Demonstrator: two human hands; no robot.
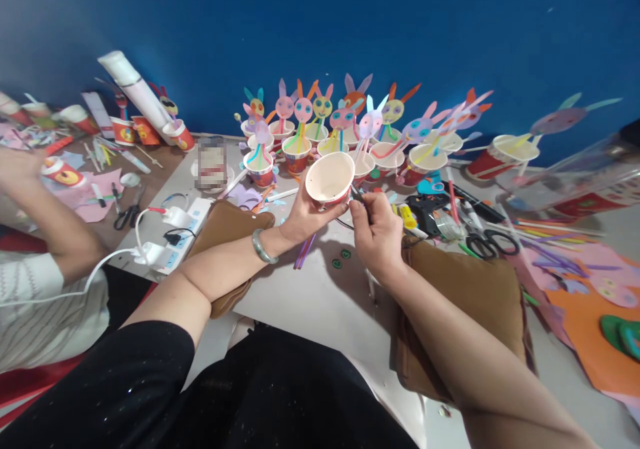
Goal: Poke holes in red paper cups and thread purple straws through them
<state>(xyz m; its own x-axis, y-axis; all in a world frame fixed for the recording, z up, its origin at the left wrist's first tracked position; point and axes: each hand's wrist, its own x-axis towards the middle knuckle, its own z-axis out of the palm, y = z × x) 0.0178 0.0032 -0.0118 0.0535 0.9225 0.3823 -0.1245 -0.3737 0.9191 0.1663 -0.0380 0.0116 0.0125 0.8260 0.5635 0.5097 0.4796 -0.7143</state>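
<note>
My left hand (303, 212), a grey bangle on its wrist, is wrapped round a paper cup (330, 177). The cup is tilted so its white inside faces me, and a bit of red wall shows under the rim. My right hand (375, 232) is closed at the cup's right side, around a slim dark tool (356, 194) whose tip reaches the cup's wall. Most of that tool is hidden by the fingers. Two small green round pieces (341, 258) lie on the table below, with purple strips (304, 252) to their left.
Several rabbit-faced cups (297, 159) stand along the blue wall. Brown cushions (460, 295) flank the table; a power strip (187, 235) lies left. At right are black scissors (493, 243) and orange paper (595, 329). A co-worker's arm (55, 215) is at far left.
</note>
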